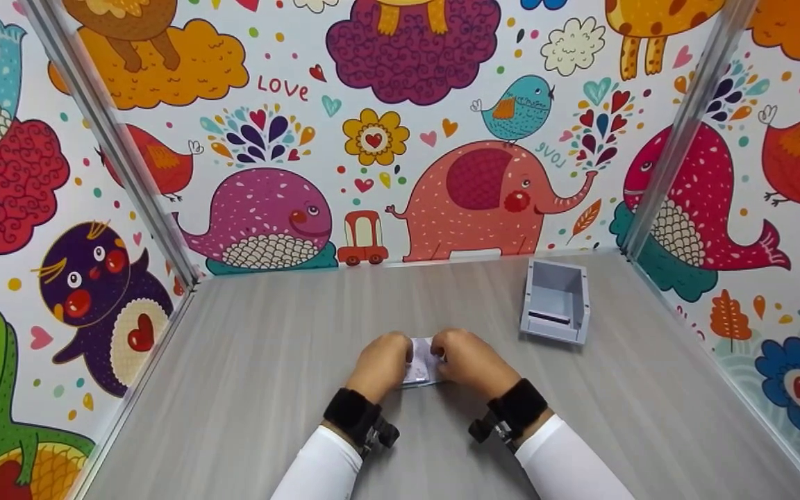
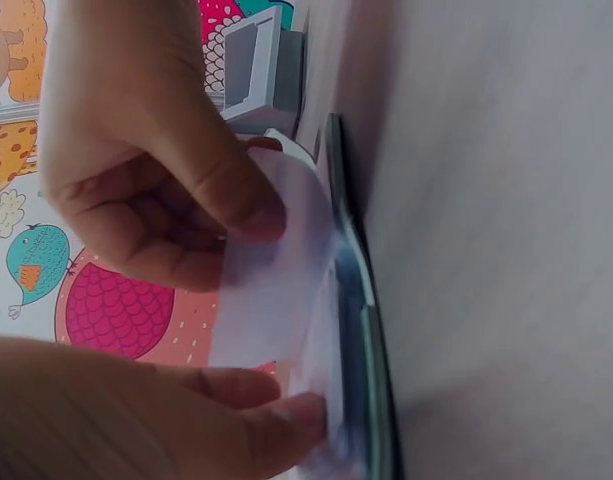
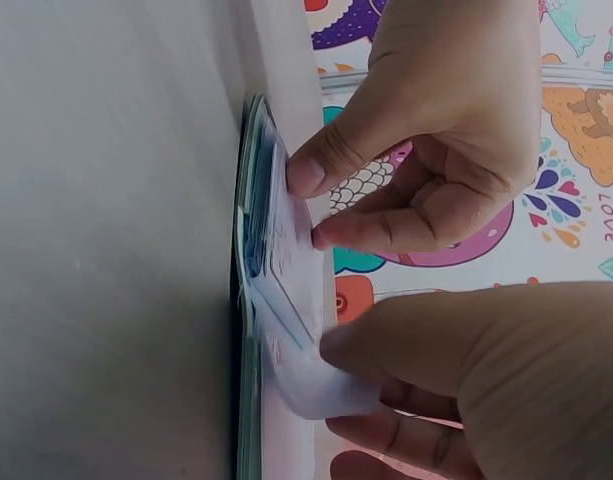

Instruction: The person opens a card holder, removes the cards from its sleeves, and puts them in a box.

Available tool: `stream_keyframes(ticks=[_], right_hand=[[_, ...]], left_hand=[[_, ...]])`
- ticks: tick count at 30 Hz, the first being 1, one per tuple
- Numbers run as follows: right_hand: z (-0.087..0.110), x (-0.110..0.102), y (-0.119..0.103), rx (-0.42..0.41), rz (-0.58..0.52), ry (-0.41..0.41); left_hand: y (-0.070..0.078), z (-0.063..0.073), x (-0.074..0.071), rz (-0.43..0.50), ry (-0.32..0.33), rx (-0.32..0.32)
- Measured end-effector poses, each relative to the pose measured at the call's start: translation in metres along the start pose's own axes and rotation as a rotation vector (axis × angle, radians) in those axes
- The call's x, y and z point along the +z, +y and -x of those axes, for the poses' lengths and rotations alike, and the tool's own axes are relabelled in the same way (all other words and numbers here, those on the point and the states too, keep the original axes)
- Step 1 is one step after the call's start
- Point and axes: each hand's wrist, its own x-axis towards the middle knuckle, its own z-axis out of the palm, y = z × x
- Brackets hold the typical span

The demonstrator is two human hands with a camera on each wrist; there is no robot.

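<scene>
A small card holder booklet (image 1: pixel 419 369) with a dark teal cover and clear plastic pages lies open on the table between my two hands. My right hand (image 1: pixel 473 357) pinches one translucent page (image 2: pixel 261 310) between thumb and fingers, and the page stands bent up from the booklet. On the other half, my left hand (image 1: pixel 380 361) holds the stack of pages (image 3: pixel 286 260), its thumb on the top one and its index finger at the edge. In the head view the curled hands cover both sides of the booklet.
A grey open box (image 1: pixel 553 329) with a dark slot stands at the back right of the grey wood-grain table (image 1: pixel 268 347). Walls printed with cartoon animals (image 1: pixel 476 201) rise at the back and both sides. Each wrist wears a black strap (image 1: pixel 353 414) with a camera.
</scene>
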Motion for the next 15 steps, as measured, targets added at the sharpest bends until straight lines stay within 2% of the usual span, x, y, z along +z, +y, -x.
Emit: stream_keyframes(ticks=[2, 3, 7, 8, 11, 13, 15], right_hand=[[-0.001, -0.001, 0.001, 0.016, 0.015, 0.016], [-0.001, -0.001, 0.001, 0.025, 0.023, 0.025], [-0.002, -0.002, 0.003, 0.097, 0.017, 0.036], [-0.002, -0.002, 0.004, 0.119, 0.007, 0.035], [-0.001, -0.002, 0.006, 0.193, -0.024, 0.030], [0.000, -0.002, 0.008, 0.236, -0.045, 0.026], [0.000, -0.001, 0.010, 0.266, -0.062, 0.026]], left_hand=[[0.004, 0.000, -0.002, -0.018, 0.015, 0.003], [0.008, 0.001, -0.004, -0.017, -0.002, -0.015], [-0.009, -0.006, 0.021, -0.057, 0.040, 0.004], [-0.008, -0.006, 0.021, -0.051, 0.027, -0.008], [-0.017, -0.008, 0.031, -0.060, 0.061, 0.013], [-0.008, -0.005, 0.021, -0.041, 0.039, 0.000], [-0.002, -0.001, 0.012, -0.041, 0.051, 0.014]])
